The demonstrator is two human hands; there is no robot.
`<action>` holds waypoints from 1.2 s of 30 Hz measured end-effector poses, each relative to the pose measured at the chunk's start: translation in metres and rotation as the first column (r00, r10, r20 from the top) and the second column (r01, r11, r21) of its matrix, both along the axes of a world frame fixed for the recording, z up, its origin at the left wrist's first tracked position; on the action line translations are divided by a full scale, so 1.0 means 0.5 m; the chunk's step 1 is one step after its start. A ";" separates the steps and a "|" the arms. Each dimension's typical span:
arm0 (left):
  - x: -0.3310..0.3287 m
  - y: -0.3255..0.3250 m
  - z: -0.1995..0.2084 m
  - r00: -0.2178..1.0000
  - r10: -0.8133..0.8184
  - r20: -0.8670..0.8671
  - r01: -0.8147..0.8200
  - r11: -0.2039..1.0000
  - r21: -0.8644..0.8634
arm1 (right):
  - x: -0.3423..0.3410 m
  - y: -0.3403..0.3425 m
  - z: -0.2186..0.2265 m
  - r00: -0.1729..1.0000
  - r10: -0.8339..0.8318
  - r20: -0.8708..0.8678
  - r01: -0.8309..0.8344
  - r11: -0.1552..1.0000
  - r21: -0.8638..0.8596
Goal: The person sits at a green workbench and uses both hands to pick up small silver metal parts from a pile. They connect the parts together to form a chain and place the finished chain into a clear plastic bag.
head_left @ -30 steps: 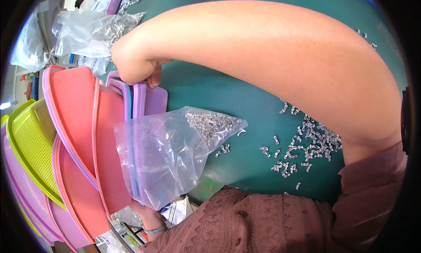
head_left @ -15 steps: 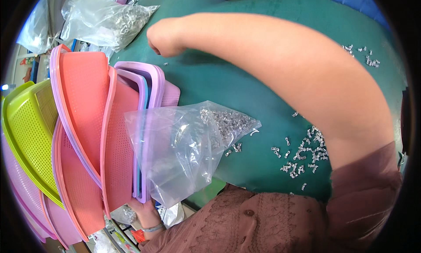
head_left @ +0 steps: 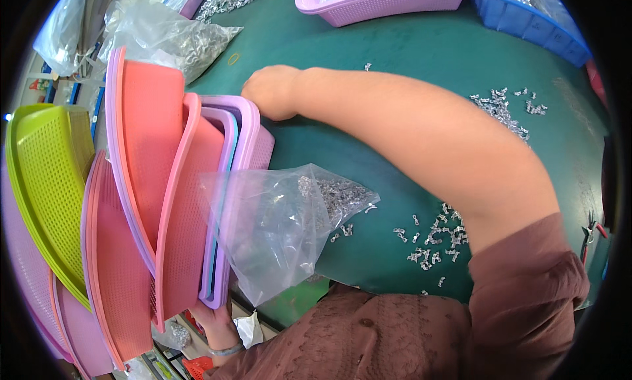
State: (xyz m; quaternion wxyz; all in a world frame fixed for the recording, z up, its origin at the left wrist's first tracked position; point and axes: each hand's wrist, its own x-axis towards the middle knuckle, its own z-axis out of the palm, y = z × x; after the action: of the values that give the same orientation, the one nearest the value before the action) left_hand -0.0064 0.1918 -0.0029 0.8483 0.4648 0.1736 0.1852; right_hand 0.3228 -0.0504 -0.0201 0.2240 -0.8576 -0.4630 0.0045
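A stack of perforated plastic baskets (head_left: 205, 143), pink, purple and lime green, stands tilted on its side at the left. My left hand (head_left: 214, 317) grips its near lower edge, the fingertips hidden behind the rims. By the far upper corner of the front purple basket (head_left: 260, 146) is my right hand (head_left: 273, 92), curled closed; whether it touches the rim or holds something small cannot be made out. A clear plastic bag (head_left: 270, 225) lies against the baskets, small silvery metal pieces (head_left: 336, 199) gathered in its far corner.
Loose metal pieces (head_left: 438, 238) lie on the green table (head_left: 368, 248), with another pile (head_left: 500, 110) beyond my right forearm. Filled clear bags (head_left: 171, 41) stand at the back left. A purple basket (head_left: 388, 8) and a blue bin (head_left: 533, 24) sit at the far edge.
My right hand has come nearer and slightly right, to the purple basket's corner. The baskets have shifted a little in view; my left hand stays under them. More of the far table shows.
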 end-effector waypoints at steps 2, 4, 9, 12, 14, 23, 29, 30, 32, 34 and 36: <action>0.006 -0.010 0.002 0.997 -0.072 0.027 0.073 0.997 -0.038 | -0.001 -0.041 0.015 0.996 0.027 0.088 -0.015 0.992 -0.127; 0.018 -0.009 -0.001 0.994 -0.103 0.028 0.104 0.994 -0.032 | 0.004 -0.087 0.025 0.992 -0.003 0.125 0.029 0.979 -0.204; 0.034 -0.014 -0.026 0.998 0.066 -0.019 -0.065 0.998 0.014 | 0.027 -0.228 0.048 0.987 -0.093 0.128 0.119 0.969 -0.216; 0.050 -0.048 -0.017 0.975 -0.173 0.141 0.193 0.970 -0.150 | 0.018 -0.282 0.054 0.980 -0.200 0.013 0.198 0.952 -0.233; 0.055 -0.055 -0.015 0.972 -0.190 0.142 0.212 0.964 -0.161 | 0.014 -0.299 0.042 0.978 -0.206 -0.026 0.194 0.952 -0.235; 0.051 -0.035 -0.038 0.997 -0.046 0.063 0.060 0.973 -0.225 | 0.002 -0.314 0.018 0.977 -0.208 -0.049 0.196 0.963 -0.187; 0.059 -0.052 -0.033 0.995 -0.057 0.083 0.075 0.968 -0.241 | -0.011 -0.313 0.010 0.984 -0.178 0.014 0.178 0.967 -0.182; 0.062 -0.053 -0.032 0.996 -0.049 0.073 0.065 0.972 -0.227 | -0.012 -0.313 0.010 0.986 -0.163 0.038 0.167 0.970 -0.178; 0.065 -0.057 -0.031 0.998 -0.034 0.046 0.043 0.978 -0.202 | -0.016 -0.316 0.003 0.984 -0.170 0.052 0.176 0.971 -0.164; 0.066 -0.064 -0.033 0.997 -0.059 0.059 0.068 0.983 -0.169 | -0.025 -0.322 0.003 0.981 -0.189 0.042 0.193 0.970 -0.146; 0.064 -0.070 -0.034 0.994 -0.087 0.066 0.097 0.983 -0.158 | -0.038 -0.332 0.010 0.976 -0.216 0.008 0.215 0.969 -0.125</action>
State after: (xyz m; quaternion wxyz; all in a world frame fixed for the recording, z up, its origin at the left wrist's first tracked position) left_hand 0.0255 0.1569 -0.0201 0.8955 0.3965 0.1412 0.1447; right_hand 0.3038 -0.2164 -0.0151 0.1705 -0.9151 -0.3652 0.0116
